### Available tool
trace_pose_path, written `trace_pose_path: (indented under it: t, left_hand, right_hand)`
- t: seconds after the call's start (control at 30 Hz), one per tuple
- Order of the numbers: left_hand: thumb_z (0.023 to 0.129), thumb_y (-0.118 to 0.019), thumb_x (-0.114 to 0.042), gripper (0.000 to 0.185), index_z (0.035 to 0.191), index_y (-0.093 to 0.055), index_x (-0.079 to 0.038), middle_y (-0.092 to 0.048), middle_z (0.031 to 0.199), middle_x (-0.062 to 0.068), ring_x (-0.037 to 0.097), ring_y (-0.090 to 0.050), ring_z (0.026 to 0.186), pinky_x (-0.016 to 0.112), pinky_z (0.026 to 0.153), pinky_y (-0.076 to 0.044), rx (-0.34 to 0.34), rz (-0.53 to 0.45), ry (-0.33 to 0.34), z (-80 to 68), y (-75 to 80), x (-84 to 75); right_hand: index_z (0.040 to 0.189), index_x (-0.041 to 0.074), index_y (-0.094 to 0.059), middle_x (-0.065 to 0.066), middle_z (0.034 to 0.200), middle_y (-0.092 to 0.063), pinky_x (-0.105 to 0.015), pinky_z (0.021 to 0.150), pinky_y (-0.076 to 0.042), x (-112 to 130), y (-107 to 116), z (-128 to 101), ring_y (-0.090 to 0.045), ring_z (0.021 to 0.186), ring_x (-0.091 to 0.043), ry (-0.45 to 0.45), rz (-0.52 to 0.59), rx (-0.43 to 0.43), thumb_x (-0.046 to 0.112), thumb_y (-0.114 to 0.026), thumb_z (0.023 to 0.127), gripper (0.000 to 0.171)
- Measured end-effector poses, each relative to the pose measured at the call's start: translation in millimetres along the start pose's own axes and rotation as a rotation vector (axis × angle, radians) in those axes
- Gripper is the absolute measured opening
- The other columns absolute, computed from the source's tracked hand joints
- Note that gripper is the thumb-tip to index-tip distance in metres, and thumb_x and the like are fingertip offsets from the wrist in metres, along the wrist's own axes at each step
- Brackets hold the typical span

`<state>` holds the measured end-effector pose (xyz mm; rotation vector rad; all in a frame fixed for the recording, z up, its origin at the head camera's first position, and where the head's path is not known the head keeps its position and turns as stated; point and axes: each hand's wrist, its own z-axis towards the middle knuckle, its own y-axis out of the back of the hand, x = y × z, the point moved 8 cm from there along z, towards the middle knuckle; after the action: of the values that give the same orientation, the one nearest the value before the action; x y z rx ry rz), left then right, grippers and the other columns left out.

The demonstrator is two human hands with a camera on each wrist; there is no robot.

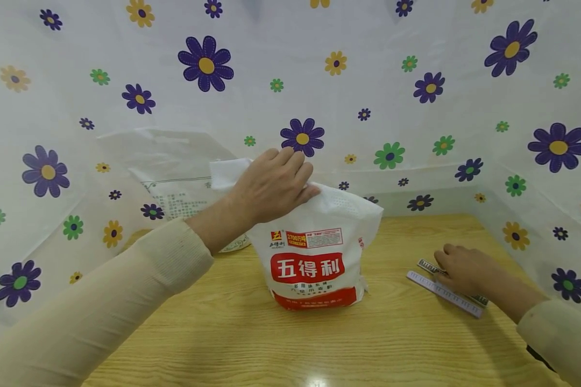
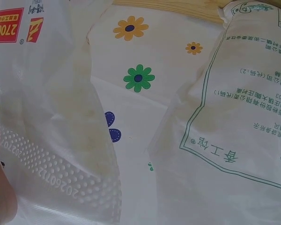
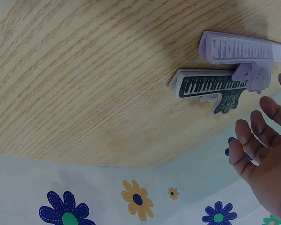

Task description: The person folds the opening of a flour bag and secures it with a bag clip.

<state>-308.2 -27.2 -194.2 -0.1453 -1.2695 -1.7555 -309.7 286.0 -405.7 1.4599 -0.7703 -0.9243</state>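
White flour bag [image 1: 314, 252] top gripped by left hand [image 1: 271, 185]; right hand [image 1: 465, 269], fingers relaxed, over clips [image 1: 445, 290] near table edge

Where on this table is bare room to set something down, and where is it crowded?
Free: the wooden table in front of the flour bag, and the strip between the bag and the two clips. Crowded: behind the bag, where a second bag leans, and under the right hand.

We see a white bag [image 1: 314, 252] with red label bands, a lilac clip [image 3: 239, 51], a dark green clip [image 3: 210, 84], pale wood-grain counter [image 1: 290, 333], flower-printed white sheet [image 1: 368, 80].
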Motion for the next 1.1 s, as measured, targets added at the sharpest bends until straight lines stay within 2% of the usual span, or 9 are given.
trace_pose_path:
  t: [0.17, 0.3, 0.4, 0.53, 0.67, 0.83, 1.0, 1.1]
  left_hand:
    - [0.104, -0.046, -0.046, 0.042, 0.097, -0.060, -0.007, -0.055, 0.082, 0.006, 0.023, -0.050, 0.077, 0.033, 0.068, -0.046, -0.011, -0.001, -0.007, 0.1, 1.4, -0.8]
    - [0.104, -0.046, -0.046, 0.042, 0.095, -0.059, -0.007, -0.054, 0.081, 0.006, 0.022, -0.049, 0.075, 0.033, 0.067, -0.045, -0.021, 0.003, -0.011, 0.5, 3.1, 0.1]
    - [0.104, -0.046, -0.046, 0.042, 0.095, -0.060, -0.007, -0.055, 0.081, 0.006, 0.022, -0.050, 0.075, 0.033, 0.068, -0.046, -0.022, 0.003, -0.009, 0.2, 3.1, 1.0]
    - [0.104, -0.046, -0.045, 0.041, 0.094, -0.060, -0.007, -0.055, 0.080, 0.006, 0.022, -0.050, 0.074, 0.032, 0.067, -0.046, -0.025, 0.004, -0.019, -0.5, 2.6, 0.0]
    - [0.104, -0.046, -0.045, 0.042, 0.091, -0.059, -0.008, -0.055, 0.078, 0.005, 0.021, -0.050, 0.072, 0.031, 0.065, -0.045, -0.047, 0.026, -0.047, -0.1, 3.6, -2.7]
    - [0.104, -0.047, -0.045, 0.042, 0.090, -0.059, -0.007, -0.056, 0.077, 0.005, 0.020, -0.050, 0.070, 0.029, 0.062, -0.043, -0.065, 0.052, -0.079, 0.3, 6.4, -4.5]
    - [0.103, -0.049, -0.045, 0.042, 0.090, -0.061, -0.007, -0.057, 0.076, 0.005, 0.019, -0.052, 0.069, 0.028, 0.061, -0.044, -0.061, 0.066, -0.091, 0.5, 7.4, -4.2]
    - [0.103, -0.049, -0.045, 0.042, 0.090, -0.061, -0.007, -0.058, 0.076, 0.005, 0.019, -0.053, 0.069, 0.028, 0.061, -0.044, -0.057, 0.066, -0.091, 1.1, 7.3, -4.0]
  right_hand:
    - [0.093, 0.010, -0.057, -0.003, 0.082, -0.048, -0.035, 0.057, -0.040, -2.6, -9.5, -2.8, -0.045, 0.067, -0.016, 0.011, 0.007, 0.098, 0.024, -0.061, 0.095, 0.014]
    - [0.096, 0.008, -0.060, -0.001, 0.085, -0.050, -0.033, 0.062, -0.043, -0.8, -11.8, -1.6, -0.046, 0.070, -0.012, 0.053, 0.095, 0.141, 0.017, -0.058, 0.097, 0.009]
    - [0.093, 0.011, -0.059, 0.002, 0.085, -0.049, -0.029, 0.062, -0.042, 2.2, -8.4, -0.1, -0.044, 0.069, -0.008, 0.081, 0.183, 0.154, 0.014, -0.057, 0.098, 0.007]
    - [0.085, 0.015, -0.054, 0.006, 0.079, -0.048, -0.026, 0.060, -0.037, 5.9, -1.7, 1.5, -0.040, 0.066, -0.007, 0.101, 0.252, 0.165, 0.013, -0.055, 0.099, 0.015]
    - [0.080, 0.017, -0.049, 0.007, 0.072, -0.044, -0.024, 0.058, -0.033, 8.0, 7.9, 3.3, -0.037, 0.063, -0.006, 0.118, 0.252, 0.125, 0.010, -0.055, 0.099, 0.021]
    - [0.082, 0.017, -0.050, 0.008, 0.074, -0.046, -0.023, 0.057, -0.034, 10.7, 28.6, 7.9, -0.037, 0.063, -0.004, 0.144, 0.234, 0.009, 0.009, -0.060, 0.097, 0.020]
    - [0.090, 0.016, -0.056, 0.009, 0.079, -0.054, -0.024, 0.058, -0.042, 11.7, 52.9, 14.3, -0.044, 0.067, -0.004, 0.144, 0.244, -0.090, 0.014, -0.069, 0.093, 0.013]
    - [0.100, 0.012, -0.059, 0.008, 0.081, -0.058, -0.024, 0.059, -0.045, 10.3, 64.6, 17.6, -0.047, 0.068, -0.004, 0.125, 0.256, -0.110, 0.017, -0.070, 0.093, 0.014]
